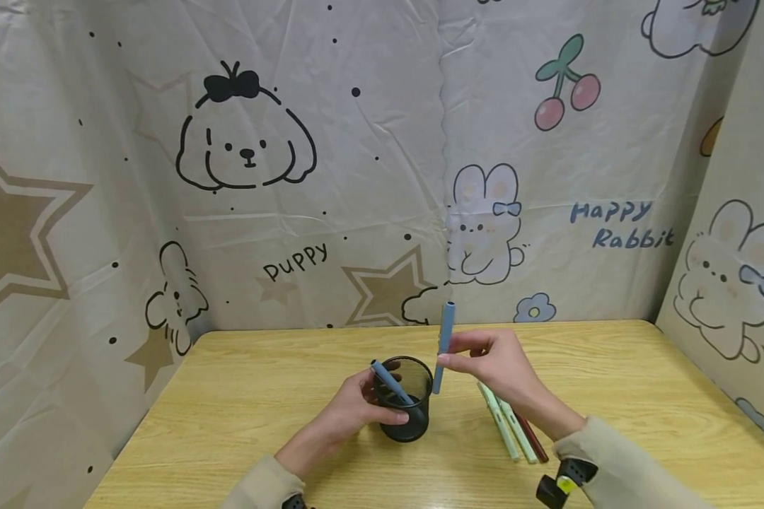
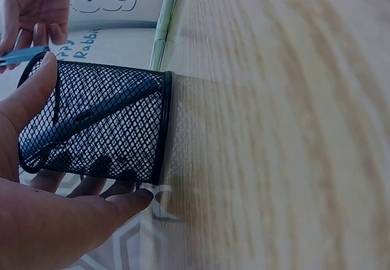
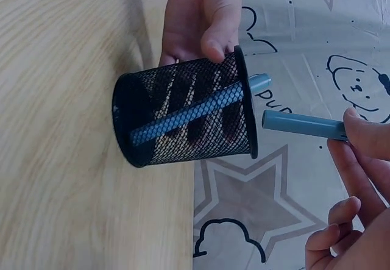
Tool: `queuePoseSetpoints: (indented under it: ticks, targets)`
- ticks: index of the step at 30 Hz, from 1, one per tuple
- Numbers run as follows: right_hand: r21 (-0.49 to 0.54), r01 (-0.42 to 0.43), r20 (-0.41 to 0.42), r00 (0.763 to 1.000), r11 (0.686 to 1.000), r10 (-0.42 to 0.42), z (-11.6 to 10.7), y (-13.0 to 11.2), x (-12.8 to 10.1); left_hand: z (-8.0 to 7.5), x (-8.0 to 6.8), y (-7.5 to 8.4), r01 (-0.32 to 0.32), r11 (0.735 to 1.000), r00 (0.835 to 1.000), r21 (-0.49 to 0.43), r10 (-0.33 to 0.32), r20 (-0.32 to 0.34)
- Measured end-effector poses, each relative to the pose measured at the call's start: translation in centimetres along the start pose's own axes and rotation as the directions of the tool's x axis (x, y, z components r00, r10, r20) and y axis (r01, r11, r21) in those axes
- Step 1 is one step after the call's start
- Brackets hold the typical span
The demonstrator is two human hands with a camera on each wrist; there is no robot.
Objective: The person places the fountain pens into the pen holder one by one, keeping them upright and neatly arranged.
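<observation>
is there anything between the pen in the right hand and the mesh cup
Nothing visible. The right hand holds the pen upright just beside the cup rim. The one pen inside leans against the far side, leaving the opening free.

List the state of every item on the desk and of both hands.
Mesh pen cup: upright, held by left hand.
Blue pen in cup: leaning inside.
Second blue pen: near vertical, pinched beside the cup.
Three pens: lying flat on the desk.
Left hand: wrapped round cup.
Right hand: pinching pen.

Three pens (image 1: pixel 512 428) on wooden table (image 1: pixel 643 396)
</observation>
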State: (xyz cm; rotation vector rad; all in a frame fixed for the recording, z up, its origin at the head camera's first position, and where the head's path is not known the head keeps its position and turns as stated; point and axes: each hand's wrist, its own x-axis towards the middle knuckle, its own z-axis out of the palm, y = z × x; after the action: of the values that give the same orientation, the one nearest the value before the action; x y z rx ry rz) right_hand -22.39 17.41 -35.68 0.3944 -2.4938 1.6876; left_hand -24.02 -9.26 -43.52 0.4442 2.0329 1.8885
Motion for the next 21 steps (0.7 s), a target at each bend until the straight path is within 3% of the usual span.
queuePoseSetpoints:
  ticks: [21]
  targets:
    - [-0.028, 0.107, 0.036, 0.994, 0.994, -0.106, 2.9, 0.9, 2.7, 0.0, 0.0, 0.0, -0.005, 1.0, 1.0, 0.007, 0.005, 0.007]
